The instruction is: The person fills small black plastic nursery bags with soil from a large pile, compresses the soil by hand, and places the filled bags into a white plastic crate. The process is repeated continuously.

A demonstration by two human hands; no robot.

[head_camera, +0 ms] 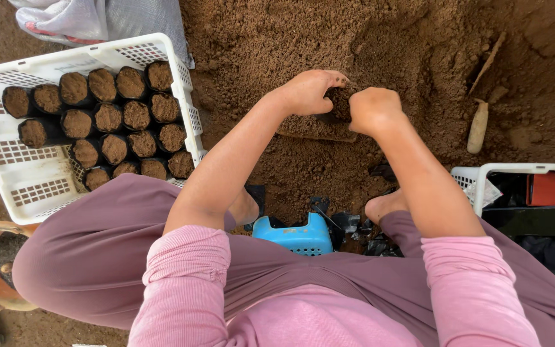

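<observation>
Both my hands meet over a heap of brown soil (354, 45). My left hand (309, 91) curls around the side of a small black grow bag (337, 106) filled with soil. My right hand (372, 109) is closed in a fist against the bag's other side, pressing at its top. Most of the bag is hidden between the hands. I sit low, with my knees apart and bare feet on the ground.
A white plastic crate (27, 186) at the left holds several soil-filled black bags (120, 119). A blue stool (297, 236) is under me. A second white crate (483, 177) with dark items sits right. A pale trowel handle (478, 128) sticks from the soil.
</observation>
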